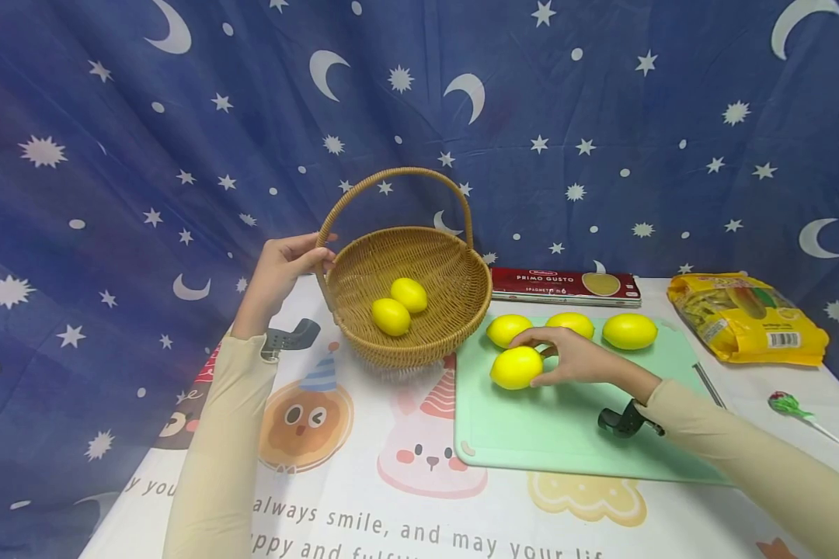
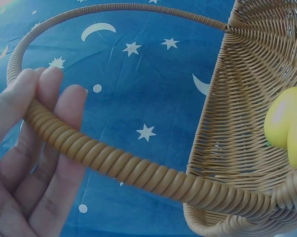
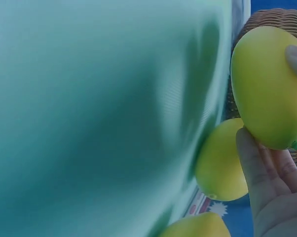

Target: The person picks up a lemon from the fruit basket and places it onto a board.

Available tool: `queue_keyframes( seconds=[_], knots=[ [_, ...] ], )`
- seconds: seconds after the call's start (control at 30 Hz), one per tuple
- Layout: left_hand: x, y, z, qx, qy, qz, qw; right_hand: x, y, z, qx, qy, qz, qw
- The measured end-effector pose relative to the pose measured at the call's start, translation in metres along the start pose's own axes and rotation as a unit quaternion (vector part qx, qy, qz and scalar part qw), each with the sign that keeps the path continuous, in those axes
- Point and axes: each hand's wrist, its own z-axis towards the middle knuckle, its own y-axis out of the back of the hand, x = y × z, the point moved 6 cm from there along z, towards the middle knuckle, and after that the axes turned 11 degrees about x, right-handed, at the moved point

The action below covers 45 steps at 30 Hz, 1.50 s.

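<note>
A wicker basket (image 1: 419, 256) with a tall looped handle stands left of the cutting board, tipped toward me, with two lemons (image 1: 391, 317) inside. My left hand (image 1: 283, 272) pinches the left side of its handle (image 2: 109, 158) between thumb and fingers. Over the left part of the pale green cutting board (image 1: 531, 435), my right hand (image 1: 580, 359) holds a lemon (image 1: 516, 368) between thumb and fingertips. The right wrist view shows this held lemon (image 3: 267, 89) close up, with another lemon (image 3: 221, 163) beyond it. Three lemons (image 1: 629, 331) lie along the board's far edge.
Behind the board lies a red spaghetti packet (image 1: 566, 286). To the right are a yellow bag (image 1: 748, 318) and a lollipop (image 1: 800, 415). A thin dark stick (image 1: 709, 384) lies at the board's right edge. A blue curtain (image 1: 566, 155) hangs behind the printed tablecloth (image 1: 363, 481).
</note>
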Motion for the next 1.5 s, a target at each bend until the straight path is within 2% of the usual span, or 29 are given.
queue_keyframes(
  seconds=[0.23,0.43,0.8,1.0,1.27,1.5],
  knots=[
    [0.001,0.001,0.0,-0.003,0.003,0.001,1.0,-0.009,-0.007,0.003,0.003,-0.013,-0.004,0.9999],
    [0.003,0.001,0.0,-0.003,0.002,-0.004,1.0,-0.011,-0.011,0.005,0.005,-0.021,0.012,0.9997],
    [0.005,0.002,0.001,0.002,0.006,-0.008,0.9999,-0.016,-0.016,0.004,0.039,-0.016,0.028,0.9987],
    [0.004,0.001,0.001,0.011,0.0,-0.013,0.9999,-0.017,-0.016,0.003,0.05,-0.022,0.022,0.9983],
    [0.002,0.001,0.002,0.014,-0.004,-0.02,0.9997,-0.014,-0.017,0.001,0.086,-0.027,0.001,0.9959],
    [0.004,0.001,0.001,0.013,-0.002,-0.025,0.9996,-0.016,-0.018,0.001,0.077,-0.023,-0.007,0.9967]
  ],
)
